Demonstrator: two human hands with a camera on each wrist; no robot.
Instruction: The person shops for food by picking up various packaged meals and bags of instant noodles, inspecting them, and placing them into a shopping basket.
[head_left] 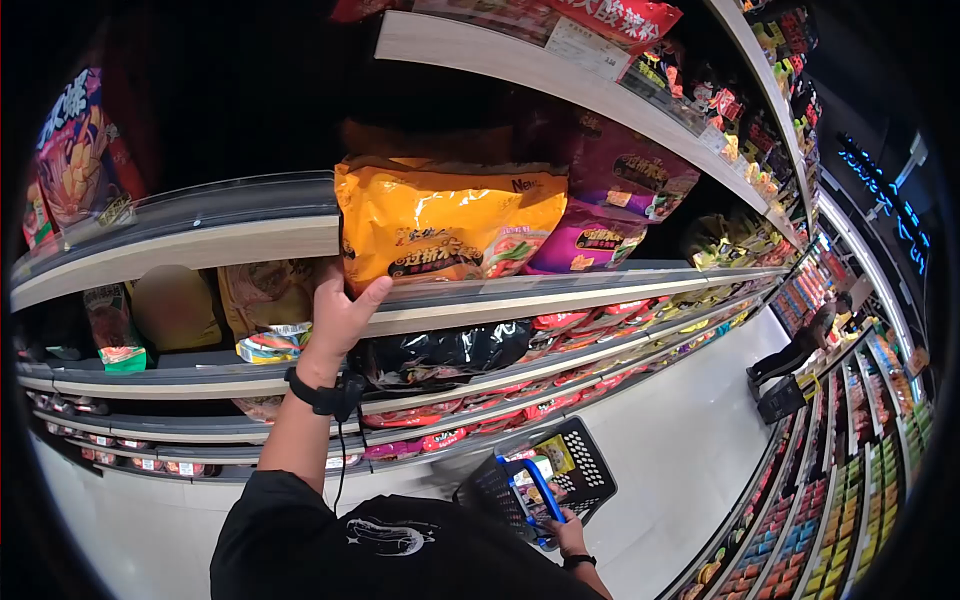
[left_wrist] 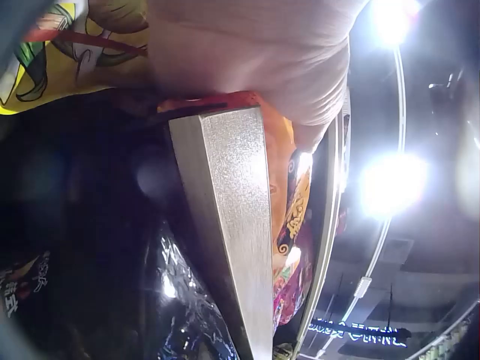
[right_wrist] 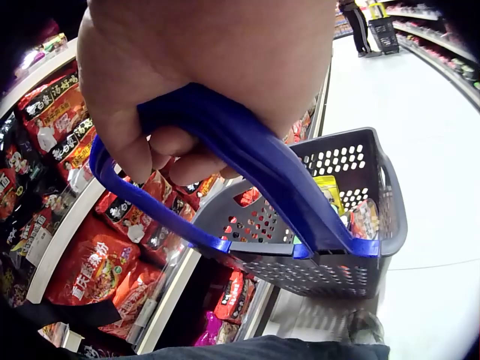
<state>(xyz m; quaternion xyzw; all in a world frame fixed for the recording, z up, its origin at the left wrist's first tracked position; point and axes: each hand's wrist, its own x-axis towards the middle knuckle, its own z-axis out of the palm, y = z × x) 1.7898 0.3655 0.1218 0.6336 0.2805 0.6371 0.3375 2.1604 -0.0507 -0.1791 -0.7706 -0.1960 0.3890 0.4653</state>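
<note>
My left hand (head_left: 343, 312) is at the lower left corner of an orange bag of rice noodles (head_left: 450, 220), which stands on a shelf. Its thumb lies at the bag's lower front, and the other fingers are mostly hidden at the bag's left edge. In the left wrist view the palm (left_wrist: 255, 52) is close over the end of a shelf edge (left_wrist: 236, 172), with the orange bag just beyond. Down at my side, my right hand (right_wrist: 195, 67) grips the blue handle (right_wrist: 277, 180) of a dark grey shopping basket (right_wrist: 330, 277). A yellow package (right_wrist: 328, 191) lies inside it.
Purple noodle bags (head_left: 590, 240) stand right of the orange one. Lower shelves hold a black bag (head_left: 445, 352) and several red packs. Another shelf overhangs above (head_left: 520, 65). Along the pale aisle floor (head_left: 650, 420), a person (head_left: 805, 340) stands beside a dark trolley basket (head_left: 782, 398).
</note>
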